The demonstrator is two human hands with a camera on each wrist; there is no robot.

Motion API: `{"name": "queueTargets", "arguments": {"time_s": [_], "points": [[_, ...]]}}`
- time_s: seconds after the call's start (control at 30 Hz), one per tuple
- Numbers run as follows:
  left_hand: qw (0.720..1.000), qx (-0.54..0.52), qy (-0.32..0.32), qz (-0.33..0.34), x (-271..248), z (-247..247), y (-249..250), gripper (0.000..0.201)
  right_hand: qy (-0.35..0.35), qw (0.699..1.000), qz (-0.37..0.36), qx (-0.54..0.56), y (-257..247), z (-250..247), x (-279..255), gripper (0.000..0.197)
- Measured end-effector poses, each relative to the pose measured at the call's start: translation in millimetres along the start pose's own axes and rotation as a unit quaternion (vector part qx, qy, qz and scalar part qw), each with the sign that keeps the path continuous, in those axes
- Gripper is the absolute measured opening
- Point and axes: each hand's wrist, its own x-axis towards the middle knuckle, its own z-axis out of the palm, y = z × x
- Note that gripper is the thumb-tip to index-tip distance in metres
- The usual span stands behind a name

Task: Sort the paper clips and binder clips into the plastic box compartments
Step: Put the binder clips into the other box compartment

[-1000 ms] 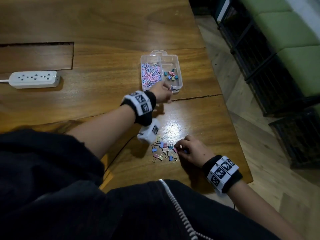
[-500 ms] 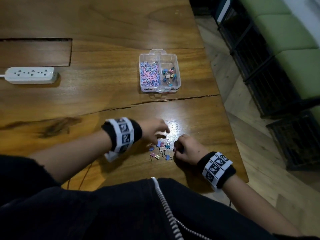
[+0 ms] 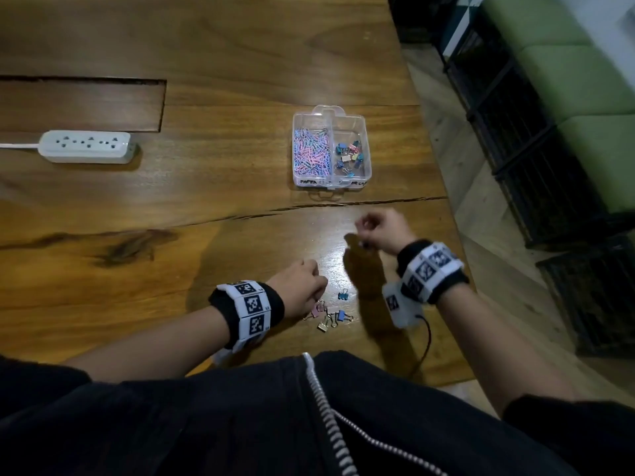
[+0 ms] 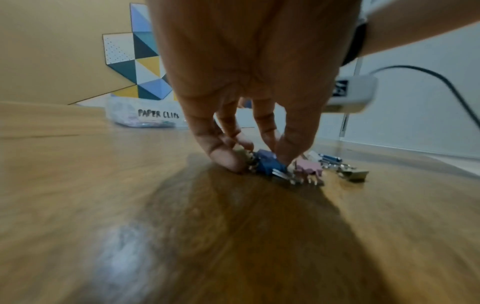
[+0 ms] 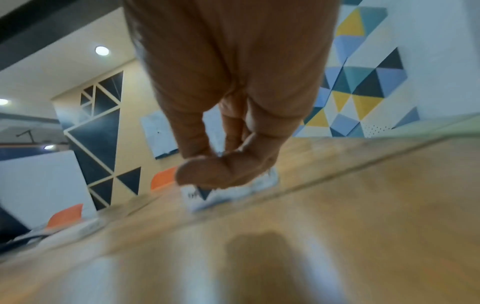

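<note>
Glossy wooden table (image 3: 240,201); clear plastic box (image 3: 366,146); metal-handled binder clips (image 3: 342,316).

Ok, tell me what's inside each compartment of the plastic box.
In the plastic box, the left compartment is packed with pink and blue paper clips; the right holds a loose cluster of coloured binder clips. Anything beneath the paper clips is hidden.
</note>
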Motion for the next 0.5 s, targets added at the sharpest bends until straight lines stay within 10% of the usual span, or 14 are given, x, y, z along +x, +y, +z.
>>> {"name": "queueTargets", "arguments": {"time_s": [0.3,0.5], "points": [[0.996,-0.057,-0.007,-0.067,2.3,-4.5,-4.3,0.017,0.185,0.979,-0.086,0.017,-66.7,-30.9,43.7,0.031],[0.931,-0.319,0.046,-0.169,20.2,-33.3,-12.8,0.011,0.021,0.997,-0.063,-0.036,-9.9,-4.8,-12.9,0.030]]}}
